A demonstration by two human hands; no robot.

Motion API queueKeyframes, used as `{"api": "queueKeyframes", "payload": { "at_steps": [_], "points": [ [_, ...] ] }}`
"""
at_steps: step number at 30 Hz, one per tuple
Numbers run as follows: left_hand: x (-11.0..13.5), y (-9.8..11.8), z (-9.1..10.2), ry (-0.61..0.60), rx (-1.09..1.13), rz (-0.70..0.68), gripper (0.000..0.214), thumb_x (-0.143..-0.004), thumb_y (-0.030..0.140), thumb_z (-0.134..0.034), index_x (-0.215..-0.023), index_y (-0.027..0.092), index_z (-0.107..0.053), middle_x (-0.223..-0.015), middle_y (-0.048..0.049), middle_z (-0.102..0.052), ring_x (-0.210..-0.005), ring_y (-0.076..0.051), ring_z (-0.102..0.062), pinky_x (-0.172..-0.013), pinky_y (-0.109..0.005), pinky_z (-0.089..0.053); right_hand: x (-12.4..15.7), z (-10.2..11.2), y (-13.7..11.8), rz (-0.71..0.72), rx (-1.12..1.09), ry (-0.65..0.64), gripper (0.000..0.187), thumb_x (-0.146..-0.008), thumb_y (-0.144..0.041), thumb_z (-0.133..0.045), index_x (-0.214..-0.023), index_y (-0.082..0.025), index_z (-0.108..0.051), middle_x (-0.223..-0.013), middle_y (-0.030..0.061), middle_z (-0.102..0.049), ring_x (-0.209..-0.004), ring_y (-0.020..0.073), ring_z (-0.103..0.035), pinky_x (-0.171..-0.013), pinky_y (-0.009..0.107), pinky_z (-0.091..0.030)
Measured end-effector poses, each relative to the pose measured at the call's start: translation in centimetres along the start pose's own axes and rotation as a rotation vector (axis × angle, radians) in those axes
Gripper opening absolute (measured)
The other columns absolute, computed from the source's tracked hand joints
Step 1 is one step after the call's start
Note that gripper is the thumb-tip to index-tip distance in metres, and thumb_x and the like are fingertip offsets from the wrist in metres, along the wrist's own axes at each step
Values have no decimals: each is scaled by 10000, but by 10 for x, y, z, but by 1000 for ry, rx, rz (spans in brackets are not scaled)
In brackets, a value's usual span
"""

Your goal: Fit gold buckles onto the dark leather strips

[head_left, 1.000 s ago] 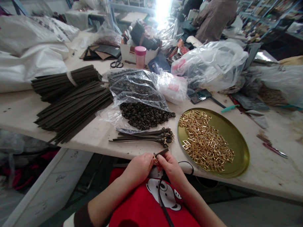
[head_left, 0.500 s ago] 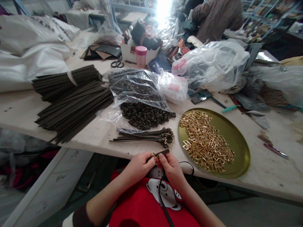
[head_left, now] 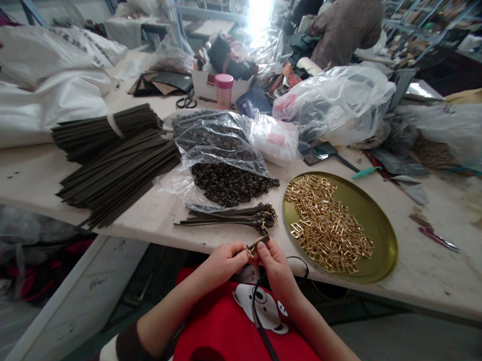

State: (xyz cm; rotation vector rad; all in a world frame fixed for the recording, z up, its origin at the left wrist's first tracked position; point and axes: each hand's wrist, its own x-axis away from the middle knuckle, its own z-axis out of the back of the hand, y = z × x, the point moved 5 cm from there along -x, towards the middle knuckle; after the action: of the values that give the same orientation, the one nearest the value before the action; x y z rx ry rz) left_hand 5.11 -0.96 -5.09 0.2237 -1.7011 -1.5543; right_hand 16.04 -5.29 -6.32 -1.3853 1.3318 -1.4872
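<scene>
At the table's front edge my left hand (head_left: 230, 259) pinches a small gold buckle (head_left: 250, 250). Close beside it, my right hand (head_left: 272, 256) is closed on a dark strap (head_left: 258, 311), whose short end shows above the fingers and whose long tail hangs over the red apron (head_left: 218, 328). The strap seems to pass through the buckle, though fingers partly hide the join. Just beyond my hands lie several straps with buckles fitted (head_left: 230, 217). A round gold tray (head_left: 379, 233) of loose gold buckles (head_left: 329, 225) stands right of my hands.
Dark strap bundles (head_left: 117, 163) lie on the left. A plastic bag (head_left: 219, 134) spills small dark loops (head_left: 233, 183) in the middle. Farther back are a pink-lidded jar (head_left: 224, 91) and scissors (head_left: 186, 101). A pink-handled tool (head_left: 436, 239) lies right; a person (head_left: 346, 27) stands behind.
The buckle has turned in my fingers and shows more clearly. My right hand has shifted slightly to the right along the strap. The person at the back has moved a little.
</scene>
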Motion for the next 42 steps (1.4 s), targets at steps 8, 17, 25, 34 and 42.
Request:
{"api": "queueKeyframes", "payload": {
  "at_steps": [8,17,25,34,42],
  "points": [
    [-2,1,0,5,6,-6,228,-771,308,-431,-682,133,-548,-552,55,-419,-505,-80,-337,-466,-190,-259,-2,0,-1,4,2,-20,254,-824,-409,-486,-688,-195,-464,-575,-47,-457,-535,101,-419,-531,228,-348],
    [-2,2,1,12,-35,8,196,-750,291,-429,-603,162,-444,-532,66,-388,-494,-77,-334,-457,-188,-258,-1,1,-9,102,161,40,165,-816,-348,-487,-733,-207,-465,-616,-27,-514,-562,123,-485,-534,246,-384],
    [1,7,5,59,-86,-9,232,-773,327,-417,-614,163,-461,-543,53,-407,-526,-91,-369,-464,-187,-278,11,1,-27,555,691,70,83,-844,-210,-461,-843,-217,-543,-718,38,-599,-671,178,-539,-646,321,-405],
    [4,3,9,31,-28,-31,279,-810,380,-409,-677,151,-496,-569,55,-404,-524,-83,-356,-468,-185,-274,14,2,-38,420,385,-157,290,-903,-234,-325,-993,-224,-600,-848,48,-626,-793,181,-574,-699,310,-436],
    [6,-6,4,-113,21,38,261,-782,359,-432,-623,153,-451,-538,66,-359,-477,-70,-302,-428,-191,-224,11,1,-49,437,533,-373,172,-826,-209,-490,-922,-241,-628,-727,14,-579,-694,162,-538,-618,274,-417]
  ]
}}
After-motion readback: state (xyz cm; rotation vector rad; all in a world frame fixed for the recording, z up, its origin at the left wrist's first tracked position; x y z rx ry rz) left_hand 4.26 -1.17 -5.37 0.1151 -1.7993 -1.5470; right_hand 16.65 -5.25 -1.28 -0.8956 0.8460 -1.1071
